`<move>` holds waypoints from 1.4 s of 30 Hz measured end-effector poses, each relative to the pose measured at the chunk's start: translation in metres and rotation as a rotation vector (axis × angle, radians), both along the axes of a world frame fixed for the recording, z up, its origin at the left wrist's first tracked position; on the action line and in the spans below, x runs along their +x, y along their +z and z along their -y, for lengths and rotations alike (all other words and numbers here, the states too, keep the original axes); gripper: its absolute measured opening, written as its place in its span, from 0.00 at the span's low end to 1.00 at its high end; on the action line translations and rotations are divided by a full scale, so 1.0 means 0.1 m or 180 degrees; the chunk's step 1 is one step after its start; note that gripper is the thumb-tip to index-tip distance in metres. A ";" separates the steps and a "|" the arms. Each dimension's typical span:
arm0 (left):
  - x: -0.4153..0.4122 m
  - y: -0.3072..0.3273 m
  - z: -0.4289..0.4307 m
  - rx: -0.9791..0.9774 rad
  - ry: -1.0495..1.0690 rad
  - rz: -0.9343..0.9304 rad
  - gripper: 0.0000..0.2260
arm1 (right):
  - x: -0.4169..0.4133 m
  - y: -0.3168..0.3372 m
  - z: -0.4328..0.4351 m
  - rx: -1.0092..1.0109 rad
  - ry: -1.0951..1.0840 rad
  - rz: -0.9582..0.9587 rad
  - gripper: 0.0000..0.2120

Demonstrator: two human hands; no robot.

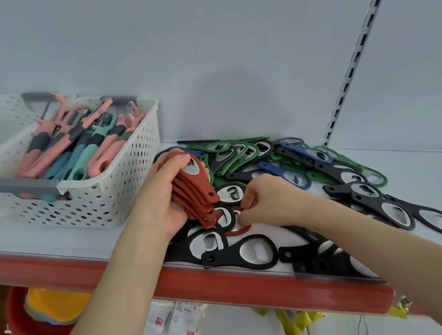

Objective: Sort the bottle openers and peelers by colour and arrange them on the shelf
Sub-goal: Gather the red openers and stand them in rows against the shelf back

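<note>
My left hand [157, 199] grips a stack of several red bottle openers [196, 195] just above the shelf [439, 188]. My right hand [270, 200] is pinched on another red opener [238, 231] that lies half buried in the heap, only its curved edge showing. Black openers [246, 251] lie along the front edge and out to the right. Green openers [229, 154] and a few blue ones [288, 173] are mixed behind my hands. Pink and teal peelers [78, 151] fill a white perforated basket [134, 182] at the left.
The shelf has a red front lip [233, 280] and a white back panel with slotted uprights [363, 42]. Bare shelf lies to the right of the heap. Below hang packaged goods [178, 319], and a red bowl [29, 325] sits lower left.
</note>
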State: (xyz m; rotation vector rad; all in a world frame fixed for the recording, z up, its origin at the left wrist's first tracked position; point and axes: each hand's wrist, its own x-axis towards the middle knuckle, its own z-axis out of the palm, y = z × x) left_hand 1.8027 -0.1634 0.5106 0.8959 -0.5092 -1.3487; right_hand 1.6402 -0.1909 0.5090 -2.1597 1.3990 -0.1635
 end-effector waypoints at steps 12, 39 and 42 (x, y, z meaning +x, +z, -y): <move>-0.02 0.04 0.03 -0.0163 -0.0081 -0.0072 0.07 | -0.42 0.52 0.17 -0.0739 -0.0313 0.2054 0.09; -0.45 0.05 0.00 -0.0001 -0.0485 -0.0306 0.08 | -0.54 0.12 -0.16 -0.0580 -0.0769 0.0812 0.15; -0.60 0.05 0.01 -0.0098 -0.0263 -0.0254 0.12 | -0.45 0.14 -0.33 -0.0045 -0.0772 0.1547 0.24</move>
